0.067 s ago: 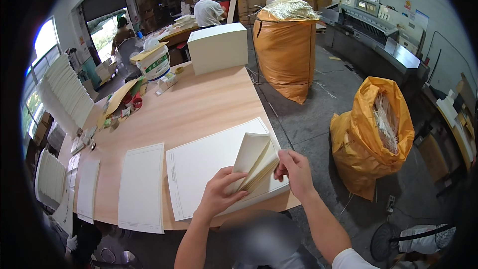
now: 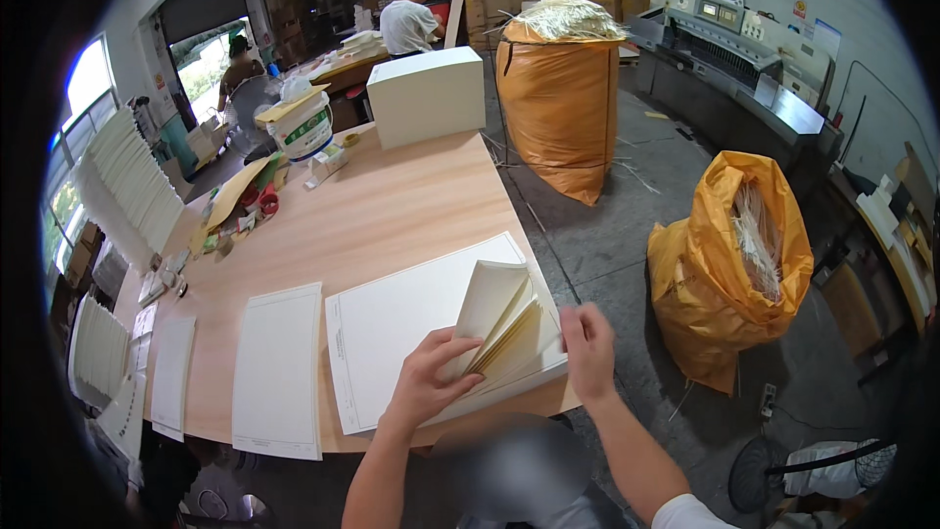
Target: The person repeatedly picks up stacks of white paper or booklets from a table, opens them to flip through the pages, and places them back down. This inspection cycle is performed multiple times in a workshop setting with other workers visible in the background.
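Observation:
My left hand (image 2: 431,372) grips a sheaf of folded cream paper (image 2: 490,296) near its lower end, thumb in front and fingers behind. The sheaf stands tilted, its leaves fanned apart toward the right. At its right side, my right hand (image 2: 588,343) has its fingers closed, pinching the edge of one paper leaf (image 2: 529,338); the fingertips are partly hidden. Beneath both hands lies a thick stack of large white sheets (image 2: 392,333) at the table's near right corner. Left of it rest a narrower white sheet stack (image 2: 279,362) and a smaller one (image 2: 173,372).
A tall white paper block (image 2: 426,98) and a white bucket (image 2: 299,127) stand on the wooden table (image 2: 392,206). Two orange sacks of paper shreds (image 2: 558,108) (image 2: 685,274) stand right of it. A cutting machine (image 2: 725,49) is beyond. Two people work farther back.
My right hand has moved slightly right and away from the folded sheaf. The leaves now spread wider, with one leaf drawn out to the right.

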Tool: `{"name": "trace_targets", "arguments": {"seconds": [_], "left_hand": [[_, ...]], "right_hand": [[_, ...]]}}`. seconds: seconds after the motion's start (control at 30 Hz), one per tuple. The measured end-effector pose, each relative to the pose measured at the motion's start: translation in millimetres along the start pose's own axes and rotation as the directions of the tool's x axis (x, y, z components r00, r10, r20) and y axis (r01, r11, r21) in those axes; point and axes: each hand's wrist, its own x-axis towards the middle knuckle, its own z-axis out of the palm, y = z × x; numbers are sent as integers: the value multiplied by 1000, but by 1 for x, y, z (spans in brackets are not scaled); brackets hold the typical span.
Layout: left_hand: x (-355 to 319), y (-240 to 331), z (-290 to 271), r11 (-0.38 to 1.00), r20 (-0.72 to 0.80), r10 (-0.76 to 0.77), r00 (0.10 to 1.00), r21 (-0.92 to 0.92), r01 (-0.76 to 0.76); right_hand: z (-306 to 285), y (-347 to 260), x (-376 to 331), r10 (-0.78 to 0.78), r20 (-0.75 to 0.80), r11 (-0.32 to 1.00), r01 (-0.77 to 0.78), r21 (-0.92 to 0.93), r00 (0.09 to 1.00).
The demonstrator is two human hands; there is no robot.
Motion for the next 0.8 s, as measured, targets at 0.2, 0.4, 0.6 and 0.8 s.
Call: {"name": "trace_targets", "arguments": {"seconds": [0.2,0.4,0.6,0.8], "left_hand": [[8,-1,7,999,26,37,999,36,-38],[-13,-14,-3,494,434,356,828,665,-561],[-40,11,8,435,307,199,931,823,-365],[-110,-12,-50,448,-312,185,932,871,203]], "right_hand": [[-5,10,-34,-519,425,501,667,-551,742],[14,47,-44,-263,703,574,693,-436,660],[3,38,-49,-70,693,759,489,-430,717],[3,37,-41,-146,646,754,506,-417,749]]}}
